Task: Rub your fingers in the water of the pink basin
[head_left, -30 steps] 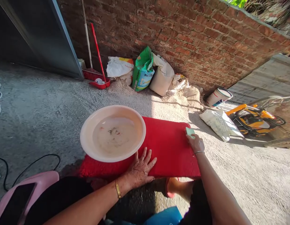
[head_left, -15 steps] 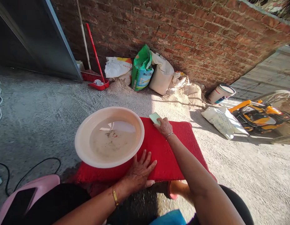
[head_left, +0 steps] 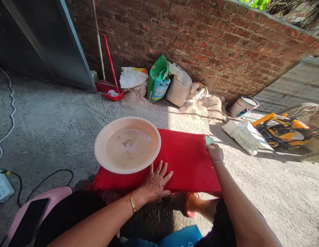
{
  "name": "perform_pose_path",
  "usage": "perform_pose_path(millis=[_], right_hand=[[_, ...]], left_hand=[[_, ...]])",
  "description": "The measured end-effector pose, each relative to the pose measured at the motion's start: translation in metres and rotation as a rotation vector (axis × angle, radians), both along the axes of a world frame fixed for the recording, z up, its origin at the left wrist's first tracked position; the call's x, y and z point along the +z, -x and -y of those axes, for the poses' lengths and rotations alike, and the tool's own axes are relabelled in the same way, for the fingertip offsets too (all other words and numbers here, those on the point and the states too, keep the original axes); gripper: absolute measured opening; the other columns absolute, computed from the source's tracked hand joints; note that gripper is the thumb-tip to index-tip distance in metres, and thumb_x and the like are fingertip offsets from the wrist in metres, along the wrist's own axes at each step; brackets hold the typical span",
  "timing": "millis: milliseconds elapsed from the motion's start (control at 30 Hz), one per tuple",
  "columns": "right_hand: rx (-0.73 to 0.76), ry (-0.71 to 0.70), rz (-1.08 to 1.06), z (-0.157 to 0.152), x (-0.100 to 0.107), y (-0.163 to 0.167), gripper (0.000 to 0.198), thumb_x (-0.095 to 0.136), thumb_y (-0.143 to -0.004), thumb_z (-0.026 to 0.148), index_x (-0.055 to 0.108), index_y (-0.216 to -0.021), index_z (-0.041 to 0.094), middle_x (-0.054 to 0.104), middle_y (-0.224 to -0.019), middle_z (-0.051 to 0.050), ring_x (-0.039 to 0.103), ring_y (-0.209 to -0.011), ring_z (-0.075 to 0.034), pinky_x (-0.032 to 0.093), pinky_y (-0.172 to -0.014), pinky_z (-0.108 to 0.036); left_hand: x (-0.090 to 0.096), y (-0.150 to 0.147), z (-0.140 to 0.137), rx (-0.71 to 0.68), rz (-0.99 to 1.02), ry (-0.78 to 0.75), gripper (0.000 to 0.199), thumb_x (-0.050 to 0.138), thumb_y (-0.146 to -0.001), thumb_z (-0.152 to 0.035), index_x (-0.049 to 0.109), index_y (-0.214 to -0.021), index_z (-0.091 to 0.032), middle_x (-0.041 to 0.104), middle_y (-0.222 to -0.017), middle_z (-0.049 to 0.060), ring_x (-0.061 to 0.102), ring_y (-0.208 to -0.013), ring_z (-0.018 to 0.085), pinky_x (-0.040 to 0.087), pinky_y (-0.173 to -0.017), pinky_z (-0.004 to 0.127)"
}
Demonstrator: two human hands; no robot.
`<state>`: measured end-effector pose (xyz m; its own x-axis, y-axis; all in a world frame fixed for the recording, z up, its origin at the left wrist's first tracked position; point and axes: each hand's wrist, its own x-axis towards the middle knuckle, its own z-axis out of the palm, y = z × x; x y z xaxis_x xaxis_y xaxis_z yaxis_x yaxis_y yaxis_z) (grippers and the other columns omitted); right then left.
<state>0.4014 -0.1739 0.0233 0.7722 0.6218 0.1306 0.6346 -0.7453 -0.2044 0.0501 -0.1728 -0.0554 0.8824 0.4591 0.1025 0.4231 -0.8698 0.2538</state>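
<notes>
Fingers spread, the left hand rests on red pile fabric, which should be soft, best held by its edge. At its far-right corner, the right hand grips a pale-green block, perhaps slippery soap. Beyond, lettering on the green sack is too small to read.

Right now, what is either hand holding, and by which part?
Right hand: the pale green block, by its near end. Left hand: nothing, spread on the red fabric.

Wearing a flat gold bracelet on the left wrist, a thin silvery bangle on the right, black trousers and a red slipper.
</notes>
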Motion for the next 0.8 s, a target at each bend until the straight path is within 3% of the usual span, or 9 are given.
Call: perform_pose_path(millis=[133,233,300,400,500,600,667,800], right_hand=[[0.314,-0.088,-0.141,-0.018,-0.009,0.11,0.043,0.054,-0.084,0.051,0.059,-0.116,0.023,0.057,-0.102,-0.008,0.058,-0.088,-0.019,0.044,-0.071,-0.027],[0.492,-0.035,-0.183,-0.025,-0.011,0.19,0.04,0.053,-0.085,0.053,0.058,-0.117,0.029,0.054,-0.103,-0.005,0.059,-0.082,-0.018,0.043,-0.066,-0.026],[0.574,0.022,-0.156,-0.023,-0.011,0.217,0.039,0.053,-0.086,0.053,0.057,-0.118,0.03,0.052,-0.104,-0.005,0.059,-0.084,-0.018,0.043,-0.066,-0.026],[0.568,0.103,-0.068,-0.011,-0.007,0.205,0.039,0.054,-0.086,0.05,0.055,-0.12,0.029,0.051,-0.106,-0.006,0.059,-0.09,-0.02,0.043,-0.068,-0.028],[0.324,0.156,-0.05,0.01,-0.001,0.158,0.042,0.051,-0.088,0.051,0.054,-0.123,0.028,0.05,-0.108,-0.008,0.06,-0.089,-0.021,0.044,-0.069,-0.03],[0.115,0.16,-0.087,0.027,0.007,0.135,0.046,0.047,-0.088,0.056,0.053,-0.124,0.027,0.051,-0.107,-0.008,0.061,-0.088,-0.023,0.043,-0.067,-0.031],[0.143,0.125,-0.092,0.032,0.008,0.151,0.046,0.047,-0.088,0.056,0.053,-0.124,0.028,0.051,-0.106,-0.008,0.062,-0.086,-0.022,0.042,-0.065,-0.03],[0.399,0.047,-0.101,0.025,-0.003,0.224,0.04,0.051,-0.087,0.053,0.055,-0.119,0.03,0.052,-0.103,-0.004,0.061,-0.081,-0.017,0.038,-0.059,-0.025]], left_hand=[[0.002,0.006,-0.002,0.004,0.006,0.002,0.079,0.052,-0.078,-0.067,0.031,-0.145,-0.03,0.019,-0.155,0.015,0.01,-0.142,0.039,0.005,-0.105,0.072],[0.007,0.015,-0.004,0.003,-0.02,0.003,0.081,0.059,-0.075,-0.064,0.033,-0.144,-0.03,0.025,-0.153,0.014,0.015,-0.141,0.038,0.007,-0.107,0.07],[0.01,0.023,-0.004,0.007,-0.032,0.003,0.081,0.061,-0.074,-0.063,0.034,-0.143,-0.031,0.029,-0.151,0.013,0.016,-0.141,0.038,0.009,-0.108,0.068],[0.013,0.035,-0.005,0.018,-0.042,0.0,0.078,0.06,-0.077,-0.059,0.031,-0.144,-0.033,0.026,-0.153,0.011,0.014,-0.142,0.037,0.012,-0.109,0.066],[0.014,0.044,-0.003,0.023,-0.034,-0.01,0.075,0.058,-0.08,-0.058,0.029,-0.145,-0.033,0.022,-0.154,0.011,0.012,-0.142,0.036,0.016,-0.109,0.063],[0.016,0.049,-0.002,0.043,0.025,-0.036,0.069,0.055,-0.082,-0.058,0.036,-0.143,-0.03,0.031,-0.15,0.012,0.019,-0.141,0.035,0.021,-0.11,0.059],[0.018,0.05,-0.001,0.093,0.099,-0.073,0.058,0.051,-0.086,-0.053,0.045,-0.137,-0.026,0.042,-0.143,0.012,0.031,-0.135,0.032,0.026,-0.109,0.056],[0.018,0.054,-0.003,0.192,0.249,-0.17,0.041,0.043,-0.093,-0.04,0.056,-0.125,-0.018,0.053,-0.126,0.014,0.05,-0.118,0.028,0.041,-0.101,0.046]])
